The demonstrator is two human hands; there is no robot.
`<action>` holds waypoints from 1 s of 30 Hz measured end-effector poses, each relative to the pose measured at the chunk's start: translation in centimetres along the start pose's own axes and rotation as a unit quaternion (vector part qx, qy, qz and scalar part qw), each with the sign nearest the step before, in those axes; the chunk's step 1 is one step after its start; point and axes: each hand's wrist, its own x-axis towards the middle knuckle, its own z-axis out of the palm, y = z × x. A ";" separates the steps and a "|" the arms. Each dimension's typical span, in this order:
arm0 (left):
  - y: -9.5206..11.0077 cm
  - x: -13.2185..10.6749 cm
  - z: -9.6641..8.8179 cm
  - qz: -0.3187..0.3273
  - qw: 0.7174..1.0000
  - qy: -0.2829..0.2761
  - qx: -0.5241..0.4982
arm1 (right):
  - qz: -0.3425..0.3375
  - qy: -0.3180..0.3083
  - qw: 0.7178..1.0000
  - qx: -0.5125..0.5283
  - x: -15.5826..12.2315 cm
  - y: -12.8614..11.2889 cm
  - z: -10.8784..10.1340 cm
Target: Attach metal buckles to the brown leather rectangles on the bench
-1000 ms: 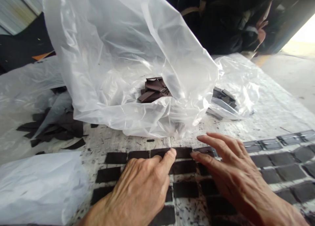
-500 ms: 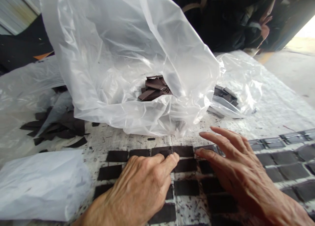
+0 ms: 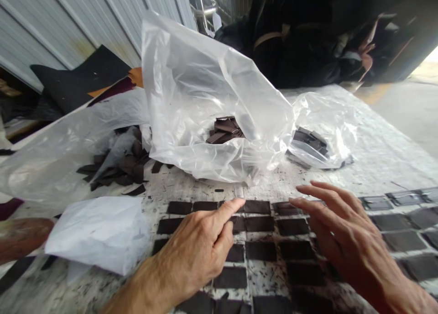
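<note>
I log: left hand [image 3: 200, 248] loosely curled, empty, forefinger touching dark tiles [image 3: 259, 224] | right hand [image 3: 337, 234] splayed, empty, over them.

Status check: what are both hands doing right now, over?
Left hand empty, forefinger at top-row dark pieces. Right hand open, spread over them. Clear plastic bag just beyond.

On the worktop [image 3: 376, 168], at the near side, flat pieces [image 3: 260, 250] lie in rows w/ small gaps between. The left hand [image 3: 198, 250] is over the left part of the rows, the right hand [image 3: 342, 234] over the right part. Behind the rows stands a big bag [image 3: 191, 99] w/ a pile [image 3: 226, 130] inside. Just right of it is a small bag [image 3: 325, 117], also w/ a stack [image 3: 310, 140] in it. Left of the big bag a heap of scraps [image 3: 116, 168] lies partly under a plastic sheet [image 3: 51, 159]. In front of the heap, left of the rows, lies a crumpled sheet [image 3: 99, 232].
</note>
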 end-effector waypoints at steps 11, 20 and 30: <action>0.7 -3.3 0.5 -0.065 0.995 0.042 -0.061 | -0.014 -0.045 0.998 -0.046 -1.9 1.5 0.3; 1.3 -6.2 1.3 -0.062 0.998 0.032 0.000 | -0.009 -0.051 0.995 -0.080 -1.9 1.3 -0.4; 1.1 -8.7 3.6 -0.054 0.989 0.133 0.027 | -0.045 -0.066 0.996 -0.027 -0.3 -0.5 0.4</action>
